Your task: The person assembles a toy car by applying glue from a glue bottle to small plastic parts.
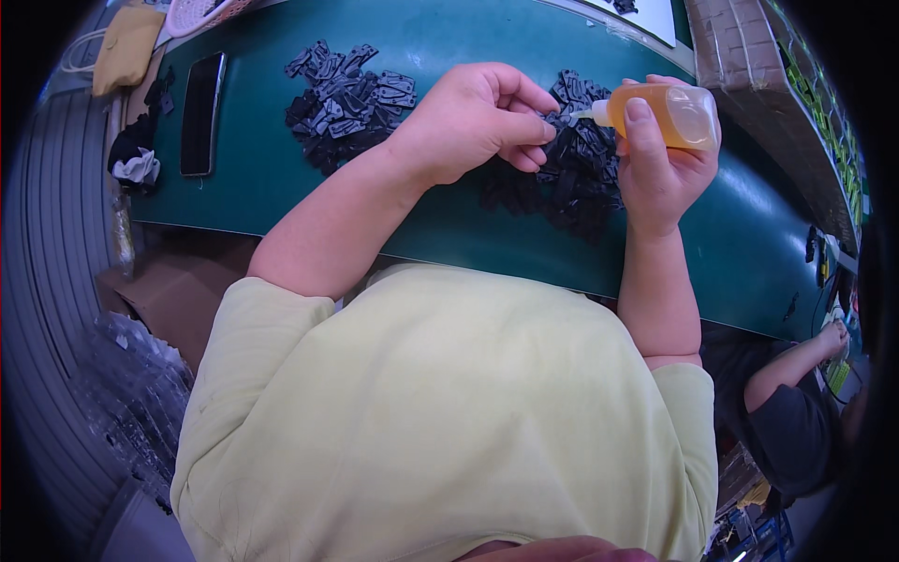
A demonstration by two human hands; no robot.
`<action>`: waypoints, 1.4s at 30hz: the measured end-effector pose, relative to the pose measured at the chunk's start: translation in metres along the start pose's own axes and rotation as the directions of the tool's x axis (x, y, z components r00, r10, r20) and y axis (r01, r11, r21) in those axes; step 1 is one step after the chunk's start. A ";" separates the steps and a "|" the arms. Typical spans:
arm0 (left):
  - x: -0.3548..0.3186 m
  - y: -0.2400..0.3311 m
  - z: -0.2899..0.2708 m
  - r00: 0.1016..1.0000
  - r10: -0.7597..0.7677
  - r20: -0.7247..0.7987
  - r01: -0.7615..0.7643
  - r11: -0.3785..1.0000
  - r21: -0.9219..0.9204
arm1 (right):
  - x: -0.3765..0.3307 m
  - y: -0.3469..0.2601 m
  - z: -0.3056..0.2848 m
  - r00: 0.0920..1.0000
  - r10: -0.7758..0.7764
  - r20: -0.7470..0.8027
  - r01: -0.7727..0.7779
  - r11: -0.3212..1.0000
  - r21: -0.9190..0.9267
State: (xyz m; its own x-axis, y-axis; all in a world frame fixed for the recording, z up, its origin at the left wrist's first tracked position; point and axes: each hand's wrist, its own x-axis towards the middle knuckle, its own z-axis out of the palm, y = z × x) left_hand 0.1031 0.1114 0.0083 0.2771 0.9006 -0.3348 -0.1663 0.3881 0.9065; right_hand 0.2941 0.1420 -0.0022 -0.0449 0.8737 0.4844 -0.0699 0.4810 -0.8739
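Observation:
My left hand [482, 117] pinches a small black plastic part [560, 122] between thumb and fingers, above a heap of similar black parts [571, 178] on the green table [440, 229]. My right hand [660, 169] grips a small squeeze bottle of amber liquid [670, 114], tipped sideways, its white nozzle touching the held part. A second heap of black parts [346, 98] lies to the left of my left hand.
A black phone [201, 112] lies flat at the table's left end, near a yellow pouch [126, 47] and a pink basket [201, 14]. Cardboard boxes [740, 47] stand at the right. Another person's arm [796, 361] reaches in at lower right.

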 end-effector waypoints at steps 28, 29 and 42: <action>0.004 0.000 -0.004 0.998 -0.035 -0.052 0.032 0.997 -0.066 | -0.007 -0.007 0.002 0.981 0.177 0.080 -0.188 0.970 0.156; 0.003 0.001 -0.004 0.998 -0.032 -0.054 0.029 0.998 -0.059 | -0.007 -0.006 0.002 0.983 0.167 0.077 -0.177 0.973 0.146; 0.043 0.018 0.001 0.993 0.091 -0.073 -0.093 0.995 -0.028 | 0.021 -0.017 -0.023 0.913 0.373 -0.167 -0.235 0.813 0.532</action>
State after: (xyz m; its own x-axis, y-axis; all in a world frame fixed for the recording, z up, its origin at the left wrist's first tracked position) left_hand 0.1128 0.1569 0.0104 0.1915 0.9439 -0.2691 -0.2173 0.3082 0.9262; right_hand 0.3170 0.1538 0.0224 0.0998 0.9889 0.1097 -0.5769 0.1473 -0.8034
